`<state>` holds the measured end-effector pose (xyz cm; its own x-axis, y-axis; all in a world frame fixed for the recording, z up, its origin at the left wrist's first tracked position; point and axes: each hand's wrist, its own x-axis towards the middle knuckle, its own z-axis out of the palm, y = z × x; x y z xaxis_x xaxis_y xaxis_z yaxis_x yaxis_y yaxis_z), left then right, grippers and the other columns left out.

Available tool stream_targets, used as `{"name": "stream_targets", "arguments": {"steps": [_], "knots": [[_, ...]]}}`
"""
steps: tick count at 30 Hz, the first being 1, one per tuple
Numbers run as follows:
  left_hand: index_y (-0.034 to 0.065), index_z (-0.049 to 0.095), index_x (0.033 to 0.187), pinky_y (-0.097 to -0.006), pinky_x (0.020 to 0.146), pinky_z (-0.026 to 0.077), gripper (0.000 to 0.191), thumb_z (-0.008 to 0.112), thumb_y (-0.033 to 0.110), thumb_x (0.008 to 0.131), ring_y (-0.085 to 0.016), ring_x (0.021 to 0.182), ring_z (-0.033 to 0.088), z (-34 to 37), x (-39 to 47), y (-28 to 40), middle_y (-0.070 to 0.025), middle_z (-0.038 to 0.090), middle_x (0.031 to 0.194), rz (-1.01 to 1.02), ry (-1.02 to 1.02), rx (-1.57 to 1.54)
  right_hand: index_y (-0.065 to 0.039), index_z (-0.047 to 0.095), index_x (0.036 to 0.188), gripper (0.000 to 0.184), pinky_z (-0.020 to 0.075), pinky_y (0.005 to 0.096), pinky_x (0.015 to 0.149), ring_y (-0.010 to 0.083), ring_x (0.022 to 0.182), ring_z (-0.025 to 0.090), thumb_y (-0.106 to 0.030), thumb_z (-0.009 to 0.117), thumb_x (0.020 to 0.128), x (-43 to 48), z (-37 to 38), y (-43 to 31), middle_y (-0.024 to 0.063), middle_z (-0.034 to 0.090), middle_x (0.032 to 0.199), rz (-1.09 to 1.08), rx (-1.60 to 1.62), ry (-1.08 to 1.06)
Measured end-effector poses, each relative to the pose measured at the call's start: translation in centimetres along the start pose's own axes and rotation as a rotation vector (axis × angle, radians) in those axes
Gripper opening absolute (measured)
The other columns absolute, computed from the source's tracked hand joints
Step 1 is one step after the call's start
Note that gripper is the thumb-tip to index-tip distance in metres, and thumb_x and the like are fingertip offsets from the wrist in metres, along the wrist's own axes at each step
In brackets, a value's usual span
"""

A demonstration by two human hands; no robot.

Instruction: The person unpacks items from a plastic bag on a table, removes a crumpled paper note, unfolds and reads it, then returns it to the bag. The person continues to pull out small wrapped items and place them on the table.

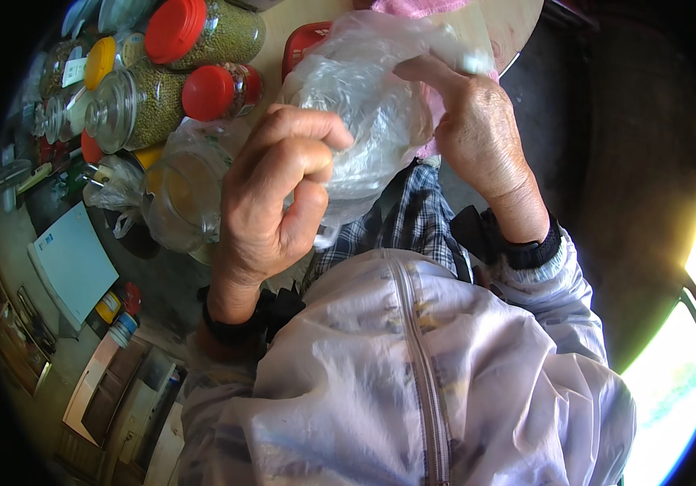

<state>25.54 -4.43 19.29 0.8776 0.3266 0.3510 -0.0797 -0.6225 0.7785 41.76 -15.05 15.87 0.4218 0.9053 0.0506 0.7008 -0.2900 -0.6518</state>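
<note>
A crumpled clear plastic bag [360, 115] spreads between my two hands at the near edge of the table. My left hand [281, 188] is on its left side, fingers curled against the film, with the thumb bent in below them. On the other side my right hand [475, 115] has its index finger stretched over the bag, and its lower fingers are hidden behind the plastic. Part of a red plastic basket [305, 44] shows behind the bag. A pink cloth [436, 118] lies partly under the bag's right side.
At left stand a red-lidded jar of green beans [229, 33], a glass-lidded bean jar [153, 100], a small red-capped jar [211, 92] and an empty clear jar [184, 200]. A knotted plastic bag [118, 185] sits beside them. The round tabletop [515, 24] ends at the right.
</note>
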Motion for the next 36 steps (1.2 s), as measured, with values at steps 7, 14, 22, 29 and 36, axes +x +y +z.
{"name": "stream_targets", "arguments": {"steps": [7,14,22,29,36], "knots": [[0.0005,0.044,0.070,-0.0331,0.067,0.040,0.011,0.042,-0.009,0.065,-0.020,0.066,0.045,-0.3,-0.4,-1.0,-0.0117,0.055,0.081,0.036,0.053,-0.013,0.001,0.062,0.079,0.045,0.0384,0.0214,0.041,0.0094,0.047,0.049,0.016,0.033,0.047,-0.4,-0.5,0.3,0.0112,0.064,0.083,-0.039,0.727,0.076],[0.0005,0.044,0.070,-0.0332,0.069,0.040,0.011,0.040,-0.008,0.066,-0.019,0.067,0.046,-0.2,-0.6,-1.5,-0.0122,0.055,0.081,0.051,0.137,-0.039,0.002,0.063,0.076,0.046,0.0329,0.0182,0.039,0.0074,0.043,0.041,0.006,0.033,0.043,-0.3,-0.7,0.8,0.0087,0.063,0.085,0.246,0.922,-0.125],[0.0007,0.043,0.070,-0.0337,0.075,0.041,0.005,0.044,-0.003,0.068,-0.023,0.077,0.051,0.5,-0.2,-2.2,-0.0150,0.056,0.088,-0.068,0.059,0.004,0.007,0.059,0.094,0.056,0.0334,0.0164,0.041,0.0083,0.039,0.040,0.005,0.034,0.044,-0.1,-0.2,1.7,0.0137,0.062,0.095,0.211,1.448,-0.180],[0.0024,0.043,0.116,-0.0378,0.084,0.036,0.061,0.069,0.009,0.061,-0.029,0.094,0.050,1.6,0.7,-0.5,-0.0138,0.053,0.098,-0.271,0.051,0.254,0.001,0.055,0.108,0.061,0.0379,0.0178,0.044,0.0087,0.051,0.049,0.007,0.037,0.049,-1.4,-0.7,-1.6,0.0097,0.059,0.108,-0.075,0.775,-0.170],[0.0002,0.051,0.102,-0.0241,0.072,0.042,0.028,0.049,-0.004,0.075,-0.011,0.078,0.051,2.5,0.1,-1.3,-0.0055,0.056,0.084,-0.446,0.156,0.222,-0.005,0.054,0.103,0.054,0.0472,0.0283,0.052,0.0210,0.063,0.059,0.014,0.046,0.053,-2.8,0.4,-1.2,0.0077,0.054,0.113,-0.134,0.408,-0.090]]}}
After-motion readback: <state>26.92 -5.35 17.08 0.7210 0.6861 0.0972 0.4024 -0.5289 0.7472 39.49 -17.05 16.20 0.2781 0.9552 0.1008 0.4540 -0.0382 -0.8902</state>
